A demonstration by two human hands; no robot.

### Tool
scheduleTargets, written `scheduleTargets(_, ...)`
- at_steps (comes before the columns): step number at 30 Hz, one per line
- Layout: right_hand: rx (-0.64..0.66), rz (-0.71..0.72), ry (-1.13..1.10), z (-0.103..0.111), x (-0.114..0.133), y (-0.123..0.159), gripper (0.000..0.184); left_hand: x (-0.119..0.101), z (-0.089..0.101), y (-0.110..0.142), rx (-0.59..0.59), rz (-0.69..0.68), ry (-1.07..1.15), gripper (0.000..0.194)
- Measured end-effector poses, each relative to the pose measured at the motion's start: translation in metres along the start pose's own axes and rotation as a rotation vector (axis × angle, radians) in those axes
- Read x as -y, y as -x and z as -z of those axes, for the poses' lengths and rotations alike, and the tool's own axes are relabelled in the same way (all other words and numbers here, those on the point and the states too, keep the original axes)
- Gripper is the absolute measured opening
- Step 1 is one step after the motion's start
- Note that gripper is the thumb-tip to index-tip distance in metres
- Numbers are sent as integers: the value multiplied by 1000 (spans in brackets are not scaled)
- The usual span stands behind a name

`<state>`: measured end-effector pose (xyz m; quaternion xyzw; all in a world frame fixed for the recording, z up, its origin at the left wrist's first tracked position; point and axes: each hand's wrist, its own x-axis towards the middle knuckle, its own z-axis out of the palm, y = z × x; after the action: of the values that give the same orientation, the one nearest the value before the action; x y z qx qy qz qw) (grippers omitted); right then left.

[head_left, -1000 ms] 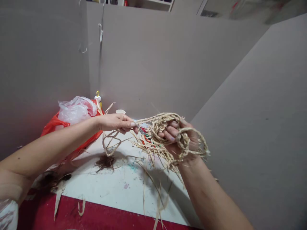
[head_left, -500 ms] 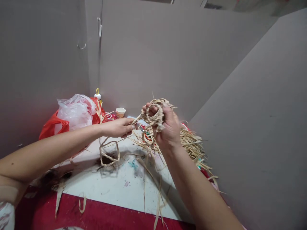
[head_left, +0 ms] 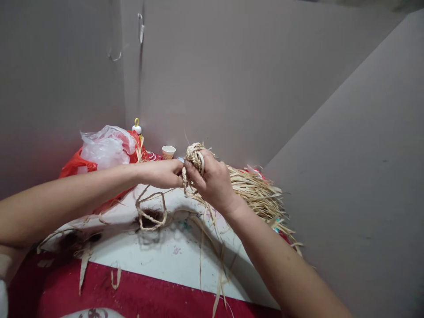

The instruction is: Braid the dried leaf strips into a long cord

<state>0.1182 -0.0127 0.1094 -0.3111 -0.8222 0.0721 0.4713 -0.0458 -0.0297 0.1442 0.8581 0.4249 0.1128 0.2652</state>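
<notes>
Carried leftward since half a second ago, close up to the left hand (head_left: pixel 165 174): the right hand (head_left: pixel 213 179), and with it the coil of rope (head_left: pixel 194 152), now turned and bunched more compactly. Clasped in well-curled right fingers, bulging out above and to the left of them, with a short braided length hanging down between the two hands. Bent inward at the left hand too, closed on the rope as far as can be seen, tips hidden behind the coil. Dangling below the left fingers, near the tabletop, a loose loop (head_left: pixel 152 228) of the same rope, in front of a dark tuft of fibre (head_left: pixel 155 215).

To the right of the right fingers and partly covered by that hand, a heap of straw (head_left: pixel 256 190). Just beyond the left fingers, a paper cup (head_left: pixel 168 153); farther left, a bottle (head_left: pixel 136 129) with a yellow loop, then a clear plastic bag (head_left: pixel 106 148) on a red bag (head_left: pixel 74 163), partly blocked by the left forearm.

Beneath the fingers, a stained white tabletop (head_left: pixel 132 256) strewn with dry strips; nearer than the fingers, a red surface (head_left: pixel 159 293). Behind everything, grey walls (head_left: pixel 232 88), with hooks up to the left.
</notes>
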Motion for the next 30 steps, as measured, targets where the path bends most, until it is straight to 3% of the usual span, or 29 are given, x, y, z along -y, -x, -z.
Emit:
scheduleTargets(4,-64,-308,-528,14,-4,-6,22,-2,0,4,50,38,-14,27)
scheduleTargets(7,-118,-529,-996,32,-16,-13,21,2,-5,4,-53,32,-28,30)
scheduleTargets(10,-89,-551,-1302,49,-26,-14,20,10,-8,1,-169,89,-42,32)
scheduleTargets(14,-68,-545,-1612,58,-21,-2,19,22,-9,-6,-212,86,-115,30)
scheduleTargets(18,-179,-533,-1824,61,-1,8,11,35,-14,-9,-245,17,-194,21)
scheduleTargets(23,-368,-577,-1784,63,16,-4,19,34,-30,-8,-249,-57,-196,23)
scheduleTargets(27,-558,-646,-1456,41,12,-22,9,14,-41,-4,-213,-66,-247,26)
scheduleTargets(30,-549,-492,-1141,17,6,-26,10,-1,-41,-2,-182,-70,-275,30)
